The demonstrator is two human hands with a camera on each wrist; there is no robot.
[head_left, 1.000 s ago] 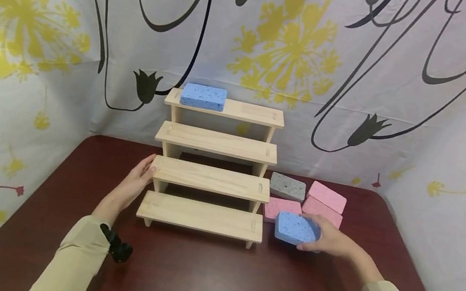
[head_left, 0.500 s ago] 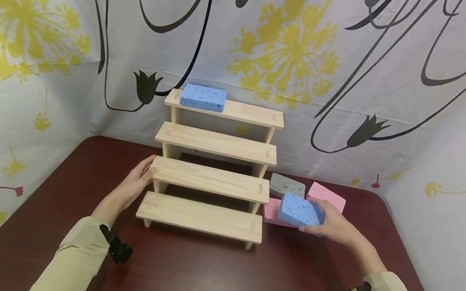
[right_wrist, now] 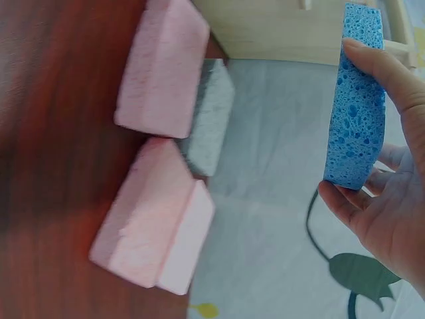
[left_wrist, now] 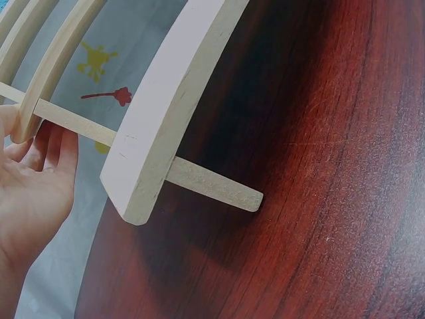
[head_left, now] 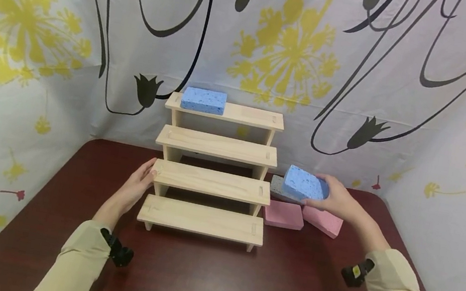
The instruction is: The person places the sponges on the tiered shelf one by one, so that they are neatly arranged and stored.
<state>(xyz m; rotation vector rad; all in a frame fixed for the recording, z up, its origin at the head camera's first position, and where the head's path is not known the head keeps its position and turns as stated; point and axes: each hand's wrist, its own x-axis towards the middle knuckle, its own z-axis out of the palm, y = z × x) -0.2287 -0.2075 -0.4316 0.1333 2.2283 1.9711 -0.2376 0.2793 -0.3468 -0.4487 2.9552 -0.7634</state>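
Gripping a blue, porous, rectangular sponge point(head_left: 305, 183) between thumb and fingers, the right hand point(head_left: 336, 197) holds it in the air to the right of a pale wooden stand with four stepped shelves point(head_left: 211, 181). The left hand point(head_left: 131, 188) grasps the stand at the left end of its second shelf from the bottom, thumb and fingers on opposite sides of the board. A second blue rectangular sponge point(head_left: 203, 100) lies flat on the stand's top shelf, toward its left end. On the glossy dark red-brown table point(head_left: 193, 281), right of the stand, sit a grey rectangular sponge point(head_left: 277, 188), partly covered by the held one in the head view, and three pink rectangular sponges point(right_wrist: 163, 66): one beside the stand, two farther right of it. Behind the stand hangs a white cloth with flower prints point(head_left: 137, 59).
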